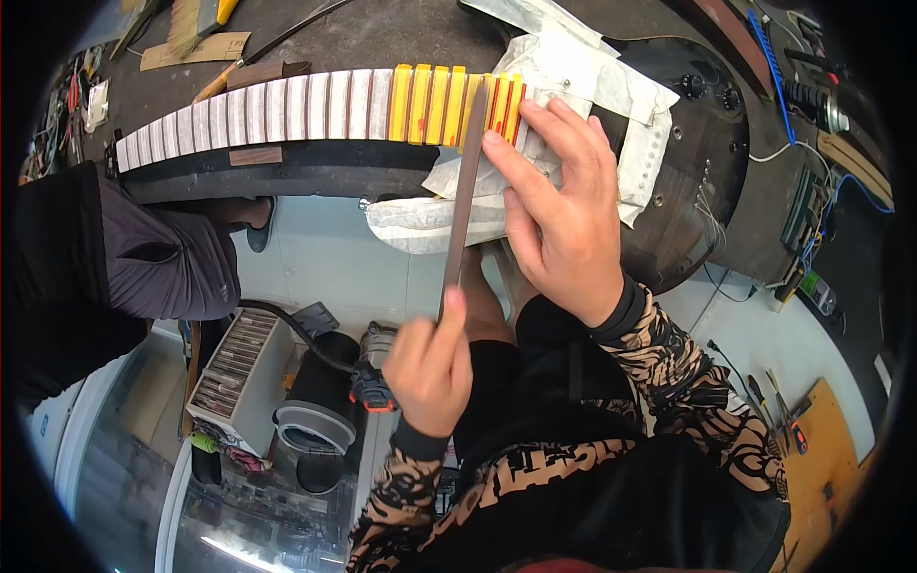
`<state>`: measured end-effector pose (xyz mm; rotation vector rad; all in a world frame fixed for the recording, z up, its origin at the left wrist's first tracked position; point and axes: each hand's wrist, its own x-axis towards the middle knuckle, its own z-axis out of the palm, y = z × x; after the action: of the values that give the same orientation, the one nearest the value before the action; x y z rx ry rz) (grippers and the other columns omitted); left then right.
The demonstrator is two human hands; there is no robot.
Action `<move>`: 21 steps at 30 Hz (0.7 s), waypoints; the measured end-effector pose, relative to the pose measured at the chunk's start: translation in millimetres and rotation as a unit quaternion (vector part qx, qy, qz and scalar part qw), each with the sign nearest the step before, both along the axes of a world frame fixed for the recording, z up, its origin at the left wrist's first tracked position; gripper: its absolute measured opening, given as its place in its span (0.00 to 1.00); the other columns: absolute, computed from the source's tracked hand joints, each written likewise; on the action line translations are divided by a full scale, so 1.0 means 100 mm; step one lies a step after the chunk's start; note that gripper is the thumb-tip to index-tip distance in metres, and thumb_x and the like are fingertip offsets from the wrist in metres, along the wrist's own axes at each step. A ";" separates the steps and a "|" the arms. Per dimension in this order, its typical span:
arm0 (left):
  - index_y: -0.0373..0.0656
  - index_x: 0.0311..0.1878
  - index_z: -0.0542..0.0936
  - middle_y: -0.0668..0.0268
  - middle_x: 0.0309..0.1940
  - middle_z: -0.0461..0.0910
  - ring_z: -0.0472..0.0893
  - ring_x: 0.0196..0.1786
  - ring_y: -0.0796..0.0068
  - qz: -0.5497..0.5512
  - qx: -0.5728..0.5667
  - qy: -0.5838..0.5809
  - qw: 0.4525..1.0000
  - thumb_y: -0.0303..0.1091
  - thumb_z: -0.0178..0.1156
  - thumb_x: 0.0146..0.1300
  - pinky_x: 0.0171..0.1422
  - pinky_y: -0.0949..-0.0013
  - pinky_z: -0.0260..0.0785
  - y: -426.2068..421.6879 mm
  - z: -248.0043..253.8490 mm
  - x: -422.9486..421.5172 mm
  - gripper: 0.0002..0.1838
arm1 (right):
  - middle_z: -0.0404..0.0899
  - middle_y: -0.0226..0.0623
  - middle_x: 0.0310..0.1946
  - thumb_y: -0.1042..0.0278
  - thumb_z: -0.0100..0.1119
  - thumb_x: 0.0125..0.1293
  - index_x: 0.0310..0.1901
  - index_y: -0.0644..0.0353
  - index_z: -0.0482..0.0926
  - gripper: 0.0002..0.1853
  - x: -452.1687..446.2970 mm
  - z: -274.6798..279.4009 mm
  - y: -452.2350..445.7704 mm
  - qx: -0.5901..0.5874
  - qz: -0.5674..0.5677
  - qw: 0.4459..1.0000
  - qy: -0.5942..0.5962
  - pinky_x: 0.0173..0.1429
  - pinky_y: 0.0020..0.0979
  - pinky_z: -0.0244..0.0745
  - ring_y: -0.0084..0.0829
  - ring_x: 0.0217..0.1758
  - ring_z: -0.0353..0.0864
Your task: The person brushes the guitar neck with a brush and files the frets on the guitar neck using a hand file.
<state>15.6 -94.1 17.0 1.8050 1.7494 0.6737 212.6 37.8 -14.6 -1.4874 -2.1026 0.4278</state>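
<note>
My left hand [430, 372] is closed around the lower end of a long, narrow dark file [465, 191], a finger or thumb stretched along it. The file's upper part lies across the yellow-covered section [430, 105] of a guitar neck. My right hand [573, 215] is palm down with fingers spread, its fingertips on the neck's right end beside the file. Silvery-white strips [258, 113] with dark lines between them cover the rest of the neck. Whitish masking sheets [573, 67] cover part of the dark guitar body [693, 153].
A dark workbench [382, 43] holds a brush [186, 29], a cardboard strip [196, 50] and wooden pieces. Another person in grey shorts [172, 253] stands at the left. Below are a white box [239, 377] and a black cylinder [320, 401]. Tools and cables lie at the right.
</note>
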 end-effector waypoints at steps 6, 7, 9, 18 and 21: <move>0.41 0.74 0.89 0.60 0.31 0.72 0.77 0.31 0.58 0.001 -0.010 -0.015 1.000 0.12 0.72 0.63 0.37 0.56 0.72 0.58 0.05 0.11 0.34 | 0.77 0.43 0.80 0.79 0.71 0.60 0.75 0.44 0.87 0.38 -0.02 0.02 0.01 -0.005 -0.002 1.000 -0.004 0.89 0.67 0.65 0.56 0.86 0.72; 0.41 0.74 0.89 0.60 0.31 0.72 0.77 0.31 0.58 0.001 -0.008 -0.022 1.000 0.12 0.72 0.63 0.37 0.56 0.72 0.61 0.01 0.11 0.34 | 0.77 0.43 0.80 0.79 0.71 0.60 0.75 0.44 0.87 0.38 -0.02 0.03 -0.01 -0.007 -0.002 1.000 -0.006 0.89 0.67 0.65 0.56 0.86 0.72; 0.41 0.74 0.89 0.60 0.32 0.72 0.77 0.31 0.58 0.002 0.000 -0.032 0.999 0.11 0.72 0.63 0.37 0.55 0.72 0.65 -0.07 0.10 0.34 | 0.76 0.43 0.80 0.79 0.71 0.60 0.75 0.44 0.87 0.39 -0.02 0.03 0.01 -0.007 -0.001 1.000 -0.006 0.89 0.68 0.64 0.56 0.86 0.72; 0.39 0.73 0.90 0.60 0.29 0.72 0.77 0.29 0.58 0.011 -0.004 -0.047 0.999 0.11 0.72 0.64 0.36 0.56 0.71 0.60 -0.03 0.12 0.32 | 0.76 0.43 0.80 0.79 0.72 0.59 0.77 0.43 0.86 0.40 -0.01 0.01 0.00 -0.006 0.001 1.000 -0.009 0.89 0.69 0.64 0.56 0.86 0.72; 0.38 0.72 0.90 0.60 0.29 0.72 0.77 0.29 0.58 0.013 0.015 -0.061 0.998 0.11 0.72 0.64 0.35 0.56 0.71 0.60 -0.13 0.12 0.31 | 0.76 0.44 0.80 0.78 0.72 0.60 0.77 0.43 0.86 0.40 -0.01 0.02 0.01 -0.009 0.004 1.000 -0.008 0.89 0.69 0.64 0.55 0.86 0.72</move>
<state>27.3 -34.6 3.8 1.7245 1.6936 0.8068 211.9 38.5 -12.4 -1.4991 -2.1228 0.4403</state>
